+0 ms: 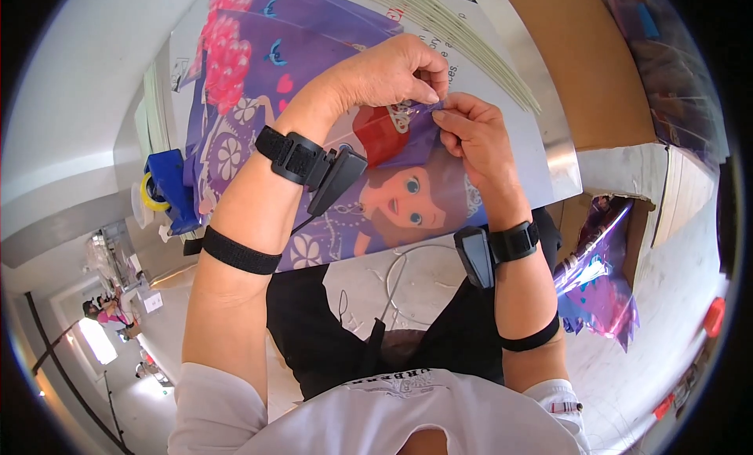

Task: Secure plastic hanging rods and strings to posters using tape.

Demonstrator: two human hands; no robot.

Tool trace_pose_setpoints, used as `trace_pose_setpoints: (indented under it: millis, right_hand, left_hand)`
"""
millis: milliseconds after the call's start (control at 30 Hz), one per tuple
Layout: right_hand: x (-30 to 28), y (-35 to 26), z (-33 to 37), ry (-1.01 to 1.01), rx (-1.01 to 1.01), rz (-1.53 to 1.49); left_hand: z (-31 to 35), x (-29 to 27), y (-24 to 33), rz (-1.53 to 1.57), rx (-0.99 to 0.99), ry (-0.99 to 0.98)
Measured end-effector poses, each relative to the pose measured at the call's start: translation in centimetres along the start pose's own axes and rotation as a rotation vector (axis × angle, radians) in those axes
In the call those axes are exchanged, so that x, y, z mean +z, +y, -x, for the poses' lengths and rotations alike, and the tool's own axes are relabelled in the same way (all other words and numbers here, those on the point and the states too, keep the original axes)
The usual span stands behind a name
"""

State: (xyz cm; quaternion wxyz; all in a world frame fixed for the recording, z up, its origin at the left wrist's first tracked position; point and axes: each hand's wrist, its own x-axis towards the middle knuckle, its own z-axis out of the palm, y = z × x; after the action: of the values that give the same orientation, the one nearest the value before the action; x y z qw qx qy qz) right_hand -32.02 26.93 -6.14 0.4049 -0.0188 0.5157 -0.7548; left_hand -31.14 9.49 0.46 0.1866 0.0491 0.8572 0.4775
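A purple plastic sheet (376, 137) printed with a cartoon figure lies over the table in front of me, layered on another printed sheet (416, 196). My left hand (396, 72) reaches in from the left, thumb and fingers pinched together at the upper right edge of the top sheet. Close beside it, my right hand (474, 133) pinches the same edge between thumb and forefinger. The fingertips of both hands almost meet there, and the film puckers slightly below them. Whether anything small sits between the fingers is hidden. Dark straps with small devices are on both wrists.
Thin pale rods (471, 47) lie beyond my hands on a white printed board (518, 153). At the left stands a blue tape dispenser (182, 192). Brown cardboard (584, 63) is at the far right; below it, an open carton (639, 227) holds shiny purple film (600, 274).
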Motion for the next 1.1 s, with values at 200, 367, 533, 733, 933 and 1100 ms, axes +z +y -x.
trace_pose_setpoints:
  millis: [200,367,533,733,933,1100]
  right_hand:
    - [0.2,-0.2,0.1,0.004,0.003,-0.019]
    - [0.3,-0.2,0.1,0.014,0.001,-0.014]
    - [-0.5,0.2,-0.2,-0.002,-0.012,-0.039]
    - [-0.2,0.1,0.0,-0.036,-0.006,0.039]
    - [0.8,0.1,0.6,0.099,0.033,-0.081]
    - [1.6,1.5,0.7,0.209,-0.011,-0.239]
  left_hand:
    - [-0.3,0.0,0.1,-0.064,-0.009,-0.019]
    - [-0.5,0.1,-0.4,-0.120,0.033,-0.022]
    - [-0.4,0.7,-0.3,-0.194,0.039,0.008]
    - [-0.2,0.2,-1.2,-0.466,0.158,0.097]
    - [-0.5,-0.5,-0.1,-0.261,-0.031,-0.076]
    - [-0.6,-0.3,0.7,-0.188,-0.087,-0.042]
